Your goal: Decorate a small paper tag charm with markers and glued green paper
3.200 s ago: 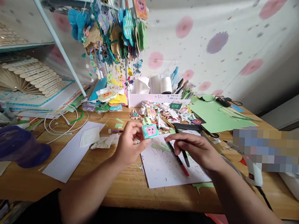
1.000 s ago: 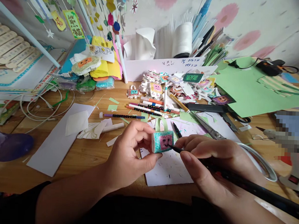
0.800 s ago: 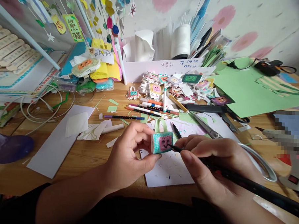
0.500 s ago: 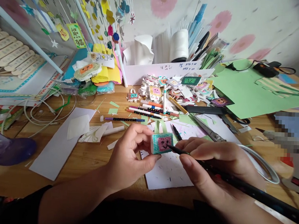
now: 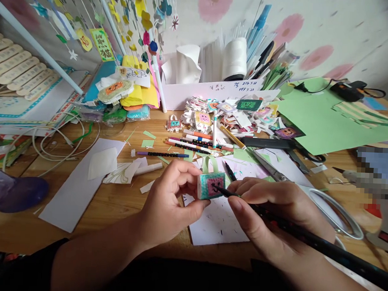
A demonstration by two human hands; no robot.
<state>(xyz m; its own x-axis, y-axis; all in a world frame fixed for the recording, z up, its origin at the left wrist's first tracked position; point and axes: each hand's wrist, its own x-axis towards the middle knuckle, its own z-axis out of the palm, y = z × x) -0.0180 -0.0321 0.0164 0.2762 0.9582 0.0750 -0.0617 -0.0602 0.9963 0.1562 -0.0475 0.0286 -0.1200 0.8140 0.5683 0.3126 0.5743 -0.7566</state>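
Between the thumb and fingers of my left hand [image 5: 170, 204] is a small paper bag [image 5: 205, 192], teal around a pink square with a black smiling face, with a pale green loop handle on top. My right hand [image 5: 274, 213] grips a long black marker [image 5: 305, 237] with coloured specks, its tip touching or just over the drawn face. Below the bag lies a white sheet [image 5: 221, 228] with small dark marks and scraps. Just behind my right hand is an uncapped black marker [image 5: 230, 171].
Several markers [image 5: 194, 143] lie behind my hands, before a heap of small paper pieces [image 5: 227, 115]. Large scissors [image 5: 273, 170] rest to the right, near a glue gun [image 5: 353, 180]. At left are a white card strip [image 5: 72, 200] and a white cable [image 5: 36, 151]. Green paper [image 5: 320, 121] covers the back right.
The marker tip in my right hand has shifted slightly left across the drawn face, and that hand has moved a little left with it. My left hand still holds the paper bag.
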